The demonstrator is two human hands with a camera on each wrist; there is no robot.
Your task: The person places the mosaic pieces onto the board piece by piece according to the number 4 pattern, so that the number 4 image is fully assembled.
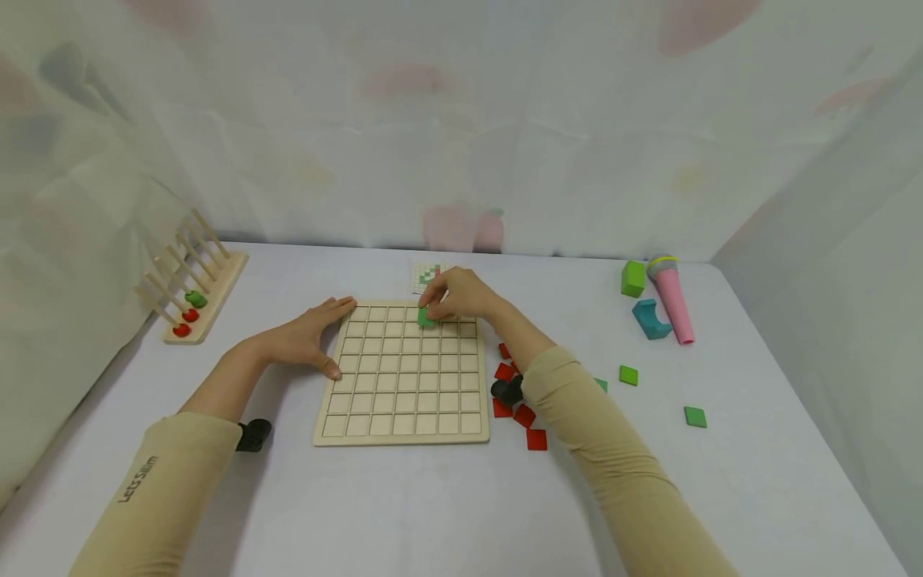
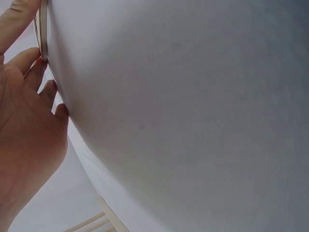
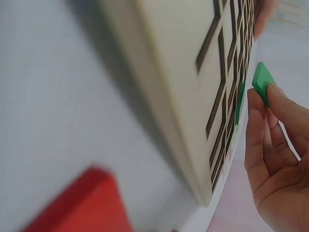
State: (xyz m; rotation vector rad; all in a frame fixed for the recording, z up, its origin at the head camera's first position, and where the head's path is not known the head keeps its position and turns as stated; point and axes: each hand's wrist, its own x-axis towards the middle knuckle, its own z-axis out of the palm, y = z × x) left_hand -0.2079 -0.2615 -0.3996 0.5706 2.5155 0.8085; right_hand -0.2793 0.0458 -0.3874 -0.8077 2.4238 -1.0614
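My right hand (image 1: 465,293) is over the back part of a wooden grid board (image 1: 404,378). Between thumb and index finger it pinches a square green tile (image 3: 262,81), held tilted above the grid. Another green tile (image 3: 240,104) lies on the board just below it, in the right wrist view. My left hand (image 1: 306,335) touches the board's left side, thumb and fingers spread along the edge. A small card with a coloured grid pattern (image 1: 425,276) lies behind the board, partly covered by the right hand in the head view.
Several red tiles (image 1: 537,439) lie right of the board, partly under the right forearm. Loose green tiles (image 1: 695,417) are further right. A pink toy microphone (image 1: 674,304), a green block (image 1: 633,279) and a teal arch block (image 1: 651,320) sit back right. A wooden peg rack (image 1: 216,298) stands back left.
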